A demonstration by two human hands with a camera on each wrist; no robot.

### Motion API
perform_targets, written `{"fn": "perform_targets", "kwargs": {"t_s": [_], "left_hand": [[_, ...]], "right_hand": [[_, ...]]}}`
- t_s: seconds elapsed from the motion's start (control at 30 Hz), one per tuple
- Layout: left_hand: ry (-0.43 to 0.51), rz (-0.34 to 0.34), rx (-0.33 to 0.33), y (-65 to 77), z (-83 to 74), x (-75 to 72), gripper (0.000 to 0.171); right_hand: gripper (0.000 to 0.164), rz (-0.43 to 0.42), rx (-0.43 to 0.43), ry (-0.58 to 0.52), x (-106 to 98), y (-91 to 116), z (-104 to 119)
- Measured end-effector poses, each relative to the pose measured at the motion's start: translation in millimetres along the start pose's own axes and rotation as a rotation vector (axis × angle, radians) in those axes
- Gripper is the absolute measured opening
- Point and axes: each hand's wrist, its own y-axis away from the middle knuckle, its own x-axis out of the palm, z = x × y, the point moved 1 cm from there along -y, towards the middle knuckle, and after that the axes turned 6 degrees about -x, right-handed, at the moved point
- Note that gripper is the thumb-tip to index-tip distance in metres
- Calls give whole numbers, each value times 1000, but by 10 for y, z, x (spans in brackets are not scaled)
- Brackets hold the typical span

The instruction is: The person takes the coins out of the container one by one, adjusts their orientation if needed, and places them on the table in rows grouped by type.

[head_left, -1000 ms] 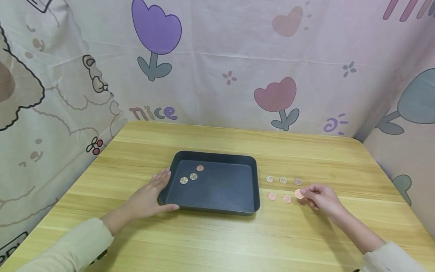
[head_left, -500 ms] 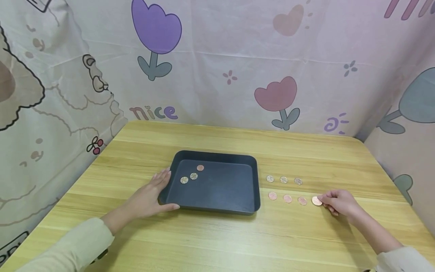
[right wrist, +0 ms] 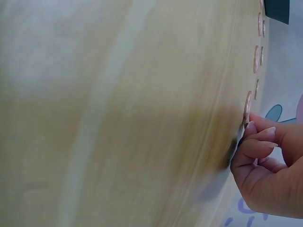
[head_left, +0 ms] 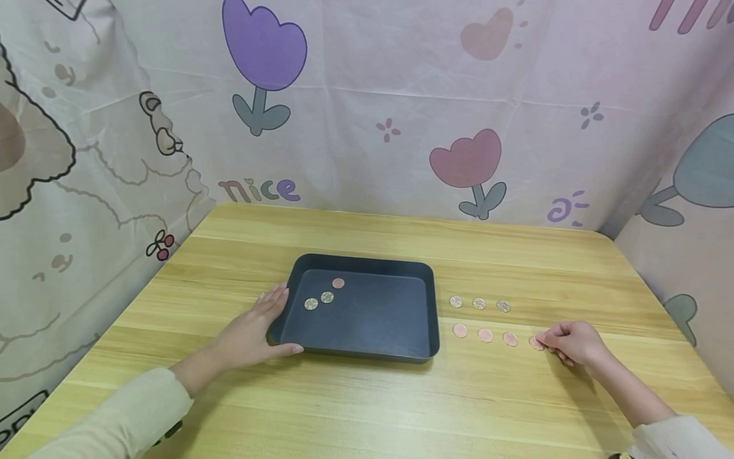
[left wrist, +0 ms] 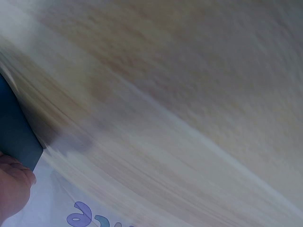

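Pinching a coin (head_left: 536,343), the right hand (head_left: 575,343) is risking skewing it through uneven release; the straight-fingered left hand (head_left: 248,333) is touching the tray (head_left: 367,319).

Left hand (head_left: 252,335) spread, thumb (head_left: 285,350) apart; right hand (head_left: 575,343) curled, pinching.

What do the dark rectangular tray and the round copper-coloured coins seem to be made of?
Dark grey rectangular tray: probably coated metal, matte, judging by thin rim and dull, even surface; plastic is possible. Round copper-coloured coins: seemingly satin metal, from their reddish tone and patterned faces.
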Motion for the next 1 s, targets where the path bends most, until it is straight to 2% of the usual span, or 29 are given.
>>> {"fn": "perform_targets", "kwargs": {"t_s": [0.13,0.33,0.47,0.6,0.8,1.0], "left_hand": [[5,6,-4,2,-9,-7,109],[0,10,-3,2,-23,-27,108],[-2,10,1,4,-26,-34,108],[-6,7,1,5,-15,-25,108],[-11,7,2,9,-8,-19,108],[-4,9,-4,13,-6,-15,108]], "right_hand": [[18,-25,-18,-1,-30,6,58],[33,-99,-102,-8,-10,17,260],[32,-155,-139,-84,55,11,443],[29,-183,-214,-188,115,-11,636],[21,-170,-309,-325,261,-48,940],[22,-132,-364,-393,446,-131,1228]]}}
